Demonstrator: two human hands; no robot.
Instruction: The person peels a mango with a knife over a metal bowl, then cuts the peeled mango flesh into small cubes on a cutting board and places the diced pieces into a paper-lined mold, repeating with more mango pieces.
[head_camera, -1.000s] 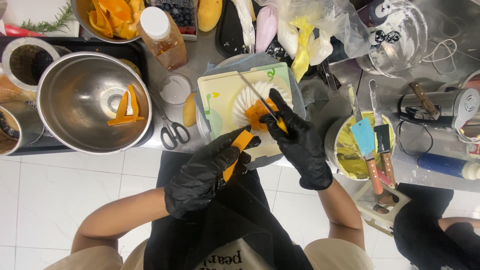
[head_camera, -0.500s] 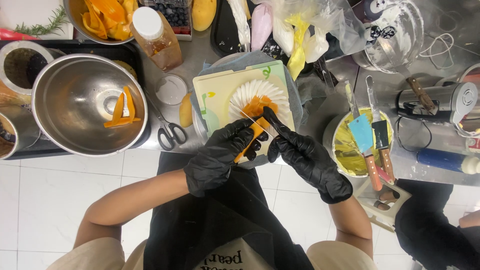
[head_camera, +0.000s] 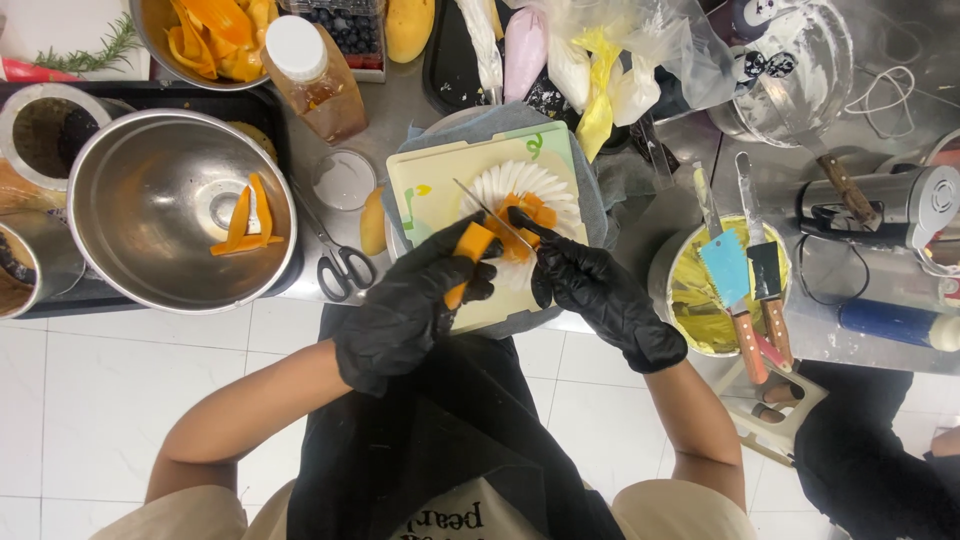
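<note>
Standing over a crowded steel desk set above a white tiled floor. Largest item: a big steel mixing bowl at the person's left, holding a few orange fruit strips, likely parked there as trimmings, out of the way but within reach. Beyond it, a second bowl of orange slices, a capped bottle of amber liquid and a tray of blueberries. To the right, a pot of yellow cream with wood-handled scrapers resting across its rim, probably to keep the blades off the desk. Centre: pale cutting board on a blue-grey cloth, which looks meant to stop it sliding. Scissors lie just beside the board.

Both hands in black gloves. Left hand closed around an orange fruit piece, lifted just above the board's near edge. Right hand gripping a small knife, blade angled toward that piece, fingertip steadying the spine. White piped rosette with orange bits sits directly behind the knife.
</note>
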